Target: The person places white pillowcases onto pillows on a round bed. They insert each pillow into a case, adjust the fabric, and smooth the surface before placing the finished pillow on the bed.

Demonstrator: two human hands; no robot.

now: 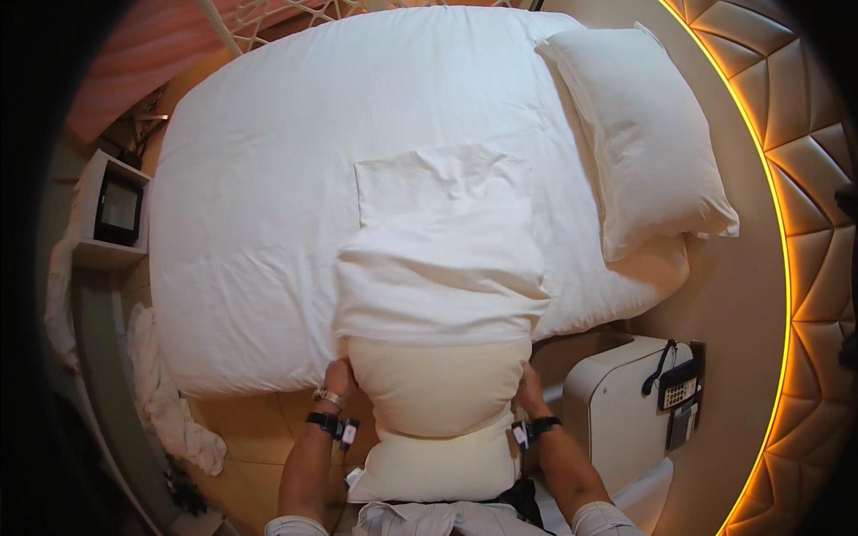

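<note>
A cream pillow lies lengthwise in front of me, its far part inside a white pillowcase. The wrinkled far end of the case lies flat on the bed. My left hand is closed at the left side of the case's opening, and my right hand is closed at the right side. Most fingertips are hidden behind the fabric. Against my body, under the near end of the cream pillow, sits another white pillow.
A white-covered bed fills the middle, with a plump white pillow at its right. A rounded bedside cabinet and wall telephone stand right, before a padded, lit headboard wall. Crumpled white cloth lies left, below a boxy shelf.
</note>
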